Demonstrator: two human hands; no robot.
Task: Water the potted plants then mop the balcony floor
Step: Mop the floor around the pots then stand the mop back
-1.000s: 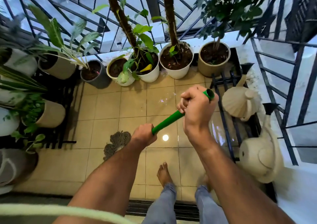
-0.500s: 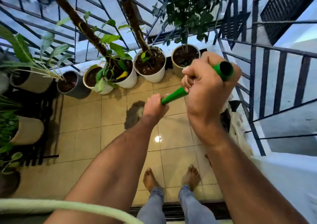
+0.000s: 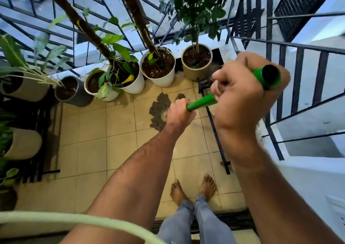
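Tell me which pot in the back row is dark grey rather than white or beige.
The dark grey pot, leftmost of the upright row along the railing. Its neighbours to the right are white, and the far-right one is beige.

Mop head (image 3: 158,111) lies on the floor (image 3: 93,131) at twelve o'clock from the feet (image 3: 192,189); potted plants (image 3: 158,66) line the railing (image 3: 56,38) beyond, more pots (image 3: 24,142) at nine o'clock.

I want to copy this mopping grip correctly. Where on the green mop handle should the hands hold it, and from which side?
Hold the green mop handle at two places, as here: the right hand wraps it near the top end, the left hand lower down. The handle slants forward and down toward the mop head, so come from above, with fingers curled round it.
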